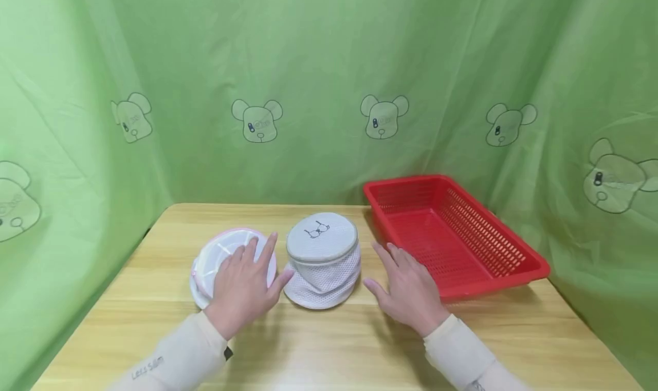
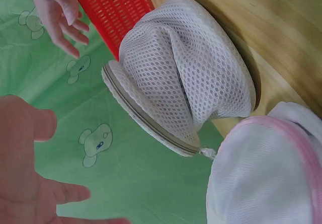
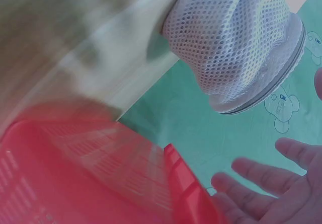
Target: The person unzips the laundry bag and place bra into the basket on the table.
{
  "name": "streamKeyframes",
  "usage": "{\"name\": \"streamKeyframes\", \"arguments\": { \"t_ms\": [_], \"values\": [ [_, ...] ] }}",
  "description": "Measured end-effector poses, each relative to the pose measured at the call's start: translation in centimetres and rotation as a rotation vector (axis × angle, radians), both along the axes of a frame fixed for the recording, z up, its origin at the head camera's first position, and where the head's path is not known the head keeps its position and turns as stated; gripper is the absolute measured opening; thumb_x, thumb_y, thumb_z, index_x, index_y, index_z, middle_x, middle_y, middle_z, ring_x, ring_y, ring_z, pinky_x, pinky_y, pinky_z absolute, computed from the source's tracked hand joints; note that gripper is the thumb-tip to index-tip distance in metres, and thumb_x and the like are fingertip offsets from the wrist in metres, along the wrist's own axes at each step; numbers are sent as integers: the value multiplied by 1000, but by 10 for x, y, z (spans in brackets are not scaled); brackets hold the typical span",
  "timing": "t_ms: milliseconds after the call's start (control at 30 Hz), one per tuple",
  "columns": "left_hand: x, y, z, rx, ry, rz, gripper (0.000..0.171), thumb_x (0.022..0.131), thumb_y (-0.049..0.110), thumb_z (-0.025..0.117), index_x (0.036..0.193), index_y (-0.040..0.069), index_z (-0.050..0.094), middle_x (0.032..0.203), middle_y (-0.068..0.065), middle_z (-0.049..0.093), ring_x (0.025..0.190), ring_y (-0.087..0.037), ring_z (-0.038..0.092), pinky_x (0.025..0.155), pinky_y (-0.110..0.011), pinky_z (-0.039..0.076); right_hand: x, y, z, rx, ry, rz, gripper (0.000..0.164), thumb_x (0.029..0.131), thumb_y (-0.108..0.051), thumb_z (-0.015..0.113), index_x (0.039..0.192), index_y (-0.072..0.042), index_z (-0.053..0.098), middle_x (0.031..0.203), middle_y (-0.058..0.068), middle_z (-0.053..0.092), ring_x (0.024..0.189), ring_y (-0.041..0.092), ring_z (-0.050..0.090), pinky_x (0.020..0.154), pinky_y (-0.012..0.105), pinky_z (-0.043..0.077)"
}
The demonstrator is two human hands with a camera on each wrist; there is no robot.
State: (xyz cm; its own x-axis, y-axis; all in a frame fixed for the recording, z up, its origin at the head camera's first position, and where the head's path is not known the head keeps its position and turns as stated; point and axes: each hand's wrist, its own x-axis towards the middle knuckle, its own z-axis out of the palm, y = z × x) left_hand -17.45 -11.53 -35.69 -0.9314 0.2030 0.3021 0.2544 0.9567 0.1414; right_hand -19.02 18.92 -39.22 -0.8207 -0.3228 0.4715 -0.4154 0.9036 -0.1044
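Observation:
A white mesh laundry bag [image 1: 323,254] with a round zipped lid and a bra drawing on top stands slumped on the table between the hands. To its left lies a flatter white mesh bag [image 1: 226,248] with pink trim. My left hand [image 1: 244,282], fingers spread, is over the pink-trimmed bag and overlaps it in the head view; the left wrist view has the hand [image 2: 30,178] holding nothing. On the other side, my right hand [image 1: 408,291] hovers with extended fingers between the standing bag and the red basket, also holding nothing.
A red plastic basket [image 1: 514,254] with perforated walls sits on the right of the wooden table [image 1: 319,351]. Its near rim is close to the right hand. Behind the table hangs a green curtain [image 1: 319,168] with bear heads printed on it.

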Motion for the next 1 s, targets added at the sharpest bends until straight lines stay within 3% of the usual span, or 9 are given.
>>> {"name": "streamKeyframes", "arguments": {
  "t_ms": [100,167,333,500,700,833,1000],
  "values": [
    [-6,1,4,50,-48,-33,75,93,58,51,147,8,38,131,-25,54,110,-43,57,82,-54,50,-6,-3,4,-12,-3,36,69,87,-41,68,139,-3,47,130,22,56,114,42,55,87,58,49],
    [-11,2,6,115,-105,-53,73,93,54,54,144,4,41,126,-24,58,107,-42,59,80,-54,52,-10,-5,6,-29,-26,50,67,87,-40,69,137,-1,49,128,20,58,110,41,58,85,56,50],
    [-27,6,4,380,-295,-35,63,95,47,57,137,1,47,118,-20,63,111,-39,58,93,-52,47,-22,-13,10,-77,-141,37,65,88,-41,69,136,-1,49,122,18,62,101,38,63,83,53,53],
    [-37,11,-9,635,-421,29,53,95,44,57,127,1,57,104,-14,67,96,-30,64,88,-46,51,-29,-20,8,-152,-293,-10,64,90,-42,65,140,-8,44,118,15,64,104,35,62,87,52,51],
    [-42,16,-25,863,-500,89,51,96,45,58,119,0,60,90,-11,68,69,-27,65,66,-40,53,-36,-21,3,-240,-347,-42,61,91,-38,65,140,-8,44,117,15,64,105,33,62,88,51,50],
    [-44,20,-33,944,-517,105,52,95,47,57,113,-2,60,92,-9,67,69,-23,65,58,-39,55,-40,-23,0,-309,-379,-63,59,91,-37,66,139,-9,45,116,15,65,106,32,62,89,50,49],
    [-47,26,-42,1031,-581,72,58,95,53,52,104,-3,62,88,-9,68,69,-20,65,57,-35,54,-44,-26,-2,-379,-408,-70,58,92,-38,63,139,-9,45,121,16,63,112,35,58,94,51,46]
  ]
}}
